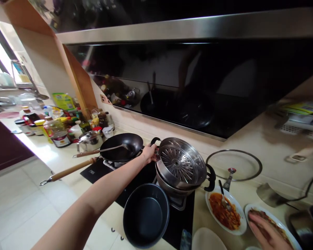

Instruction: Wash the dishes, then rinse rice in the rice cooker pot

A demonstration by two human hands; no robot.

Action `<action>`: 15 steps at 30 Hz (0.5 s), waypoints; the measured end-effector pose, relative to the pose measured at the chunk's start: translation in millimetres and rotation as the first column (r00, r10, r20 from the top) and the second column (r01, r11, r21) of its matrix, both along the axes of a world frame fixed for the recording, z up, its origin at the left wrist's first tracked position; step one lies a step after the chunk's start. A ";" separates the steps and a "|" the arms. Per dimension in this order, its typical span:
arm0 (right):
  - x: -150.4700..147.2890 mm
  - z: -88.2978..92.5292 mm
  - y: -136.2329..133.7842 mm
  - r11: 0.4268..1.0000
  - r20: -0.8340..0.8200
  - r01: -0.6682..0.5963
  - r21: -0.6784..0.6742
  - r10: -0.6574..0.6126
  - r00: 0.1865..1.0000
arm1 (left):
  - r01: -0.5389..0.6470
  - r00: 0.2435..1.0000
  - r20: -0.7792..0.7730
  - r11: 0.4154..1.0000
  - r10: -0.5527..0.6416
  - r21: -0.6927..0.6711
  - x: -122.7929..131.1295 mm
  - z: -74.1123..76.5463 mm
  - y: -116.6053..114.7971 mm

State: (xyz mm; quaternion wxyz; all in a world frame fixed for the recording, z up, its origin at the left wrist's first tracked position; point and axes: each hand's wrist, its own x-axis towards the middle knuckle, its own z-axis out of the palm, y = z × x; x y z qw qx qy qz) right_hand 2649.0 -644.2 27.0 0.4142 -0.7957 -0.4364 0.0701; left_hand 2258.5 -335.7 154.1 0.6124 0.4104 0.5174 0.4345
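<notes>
- The bench (266, 189) is crowded: the black hob (97, 172) fills the middle. The only bare stretch lies towards the left end, along the front edge, so anything lifted has little room to land.
- The steamer pot (181, 163) stands on the right burner, near the bench's back edge, with its perforated insert tilted inside. The left hand (148, 153) has its fingers curled shut on the pot's left side handle. With only that handle held, a pull could tip the pot, and the loose insert could slide out. The metal may also be hot.
- The wok (122, 146) sits just left of that hand. Its wooden handle (70, 170) juts past the hob towards the front edge, where the stretched forearm could knock it and swing the wok.
- The dark pot (146, 215) sits at the hob's front edge, just below the steamer, and blocks the way forward. A nudge could send it off the bench.
- The glass lid (233, 165) leans against the back wall and could slip if bumped.
- Two plates stand at the right front. The right hand (264, 232) lies flat and open on the rightmost plate (293, 236), gripping nothing, and could tip it by pressing on it.
- The red-sauced plate (241, 227) holds a spoon (224, 198), easily flicked out.
</notes>
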 end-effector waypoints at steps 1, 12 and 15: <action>-9.9 3.6 14.0 1.000 -0.037 -0.022 0.006 0.022 0.999 | -0.009 1.000 0.017 1.000 0.008 0.009 -3.4 2.5 1.4; -149.2 61.0 182.3 0.931 0.007 -0.347 -0.113 0.350 0.937 | -0.041 0.981 0.188 0.995 0.056 -0.087 -90.8 26.5 26.5; -173.8 47.6 226.5 0.838 0.081 -0.362 -0.408 0.428 0.900 | -0.099 0.973 0.202 0.992 0.113 -0.077 -121.4 30.9 32.8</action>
